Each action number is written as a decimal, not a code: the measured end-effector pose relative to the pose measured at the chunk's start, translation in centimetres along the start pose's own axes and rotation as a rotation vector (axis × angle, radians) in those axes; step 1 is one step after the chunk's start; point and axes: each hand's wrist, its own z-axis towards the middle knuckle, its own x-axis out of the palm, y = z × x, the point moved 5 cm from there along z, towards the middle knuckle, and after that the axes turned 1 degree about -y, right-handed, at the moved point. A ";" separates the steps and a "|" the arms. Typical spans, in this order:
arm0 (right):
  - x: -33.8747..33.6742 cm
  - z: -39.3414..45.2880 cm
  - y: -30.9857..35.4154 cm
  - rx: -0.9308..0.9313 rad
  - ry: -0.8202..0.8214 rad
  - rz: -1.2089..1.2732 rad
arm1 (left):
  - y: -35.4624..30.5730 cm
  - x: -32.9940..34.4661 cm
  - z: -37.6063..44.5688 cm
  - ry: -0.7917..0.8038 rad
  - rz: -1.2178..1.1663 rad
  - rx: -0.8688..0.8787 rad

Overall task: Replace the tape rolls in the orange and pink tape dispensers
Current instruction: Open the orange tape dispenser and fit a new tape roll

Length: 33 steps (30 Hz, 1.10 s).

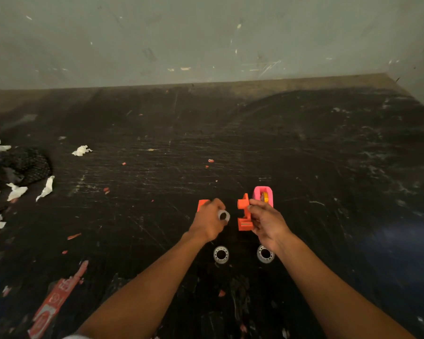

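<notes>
My right hand (264,222) grips one orange dispenser part (244,214), held upright above the dark table. My left hand (209,220) holds a small clear tape ring (223,215) at its fingertips, and another orange piece (202,203) shows behind its knuckles. The pink dispenser (263,195) stands on the table just behind my right hand, with a yellow roll inside. Two clear tape rolls lie flat near my wrists: one (221,254) on the left, one (264,253) partly under my right wrist.
A scratched black table (328,167) ends at a grey wall. A dark cloth (22,165) and crumpled white paper scraps (81,150) lie at the left. A torn red wrapper (56,299) sits near the front left, with small red bits scattered about.
</notes>
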 end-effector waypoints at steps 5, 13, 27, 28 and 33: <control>-0.5 0.0 -0.5 -0.008 -0.010 -0.004 | -0.7 2.6 0.3 0.019 0.401 0.166; -1.8 -0.6 -0.8 -0.029 -0.017 -0.009 | 0.2 1.6 -4.0 0.054 0.262 0.240; -1.3 -3.9 -3.6 -0.032 0.069 -0.164 | 3.2 2.0 -8.1 0.039 -0.054 0.014; -1.1 -4.3 -3.6 -0.045 0.092 -0.198 | 3.2 1.8 -8.1 0.013 -0.089 0.024; 0.4 -5.9 -3.9 -0.127 0.227 -0.327 | 2.8 0.4 -8.5 -0.011 -0.131 0.062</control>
